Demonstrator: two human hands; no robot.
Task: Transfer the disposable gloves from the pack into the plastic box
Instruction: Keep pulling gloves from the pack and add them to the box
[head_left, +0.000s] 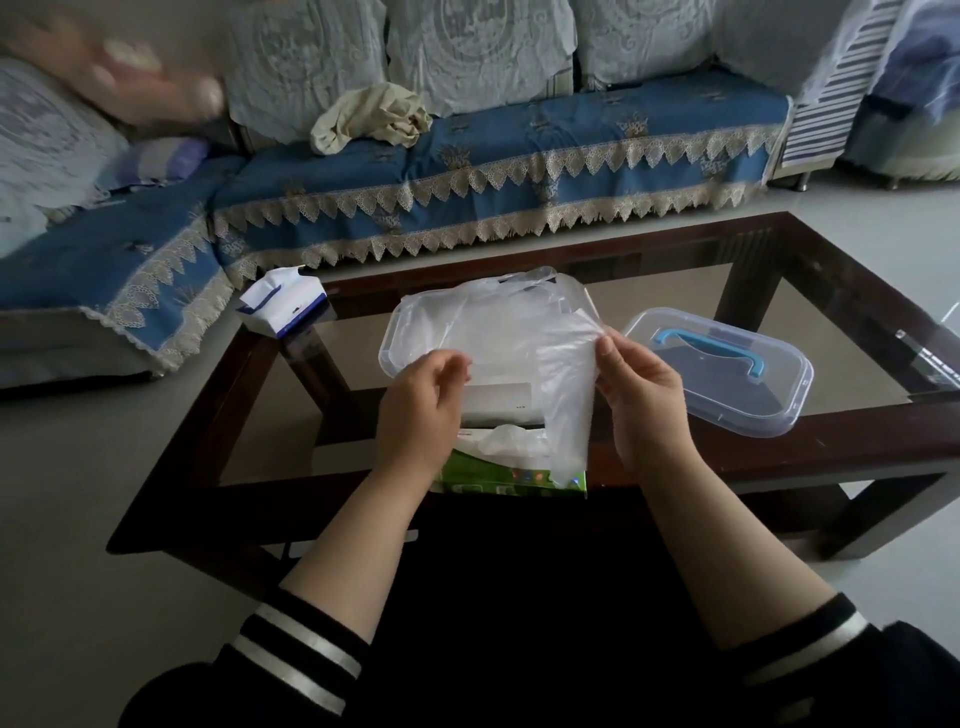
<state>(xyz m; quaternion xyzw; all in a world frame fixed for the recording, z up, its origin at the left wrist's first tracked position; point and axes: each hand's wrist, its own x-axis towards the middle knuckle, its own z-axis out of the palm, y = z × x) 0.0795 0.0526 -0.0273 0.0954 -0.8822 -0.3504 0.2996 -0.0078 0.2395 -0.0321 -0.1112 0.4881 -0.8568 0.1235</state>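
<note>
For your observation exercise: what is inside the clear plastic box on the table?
Thin clear disposable gloves fill the clear plastic box, some spilling over its far rim. The glove held up by both hands covers the near part, so its floor is hidden.

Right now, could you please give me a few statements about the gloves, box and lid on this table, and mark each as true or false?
1. Both hands, left and right, hold a clear disposable glove. True.
2. The lid is snapped onto the plastic box. False: it lies on the glass table, right of the box.
3. The green glove pack sits nearest the person. True.
4. The lid's handle is red. False: blue.
</note>
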